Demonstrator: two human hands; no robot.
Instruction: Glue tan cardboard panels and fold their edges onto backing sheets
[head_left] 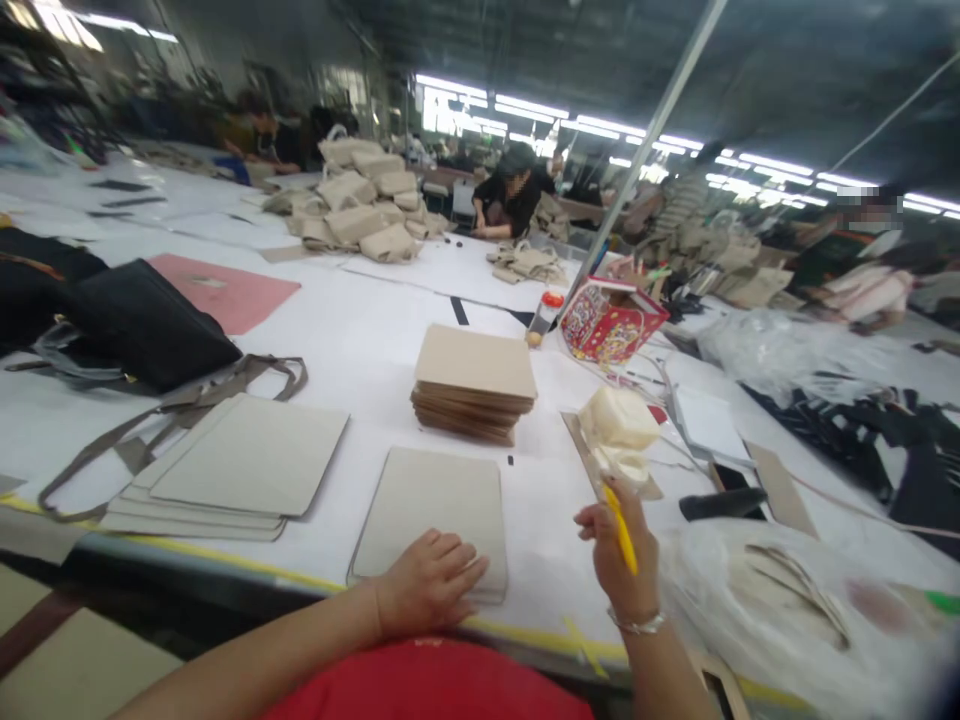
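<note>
My left hand [431, 585] lies with its fingers stretched out on the near edge of a flat beige panel [439, 500], which sits on at least one more panel. In my right hand [622, 550] is a yellow-handled tool [624, 535]; its far end reaches a pale, glossy mass and cannot be made out. Just beyond the hand, a cream-coloured block [619, 418] rests on a brown board [581, 450]. A stack of tan panels [474, 385] stands behind the panel under my left hand. Several fanned-out grey-beige panels [251, 455] lie to the left.
A strap [90, 470], a black bag [150, 325] and a pink sheet [225, 290] lie left. Rightward are a red patterned box [611, 320], a red-lidded jar [545, 318], a black-handled item [724, 503] and a clear plastic bag [795, 590]. Co-workers sit beyond piled fabric pieces [364, 205].
</note>
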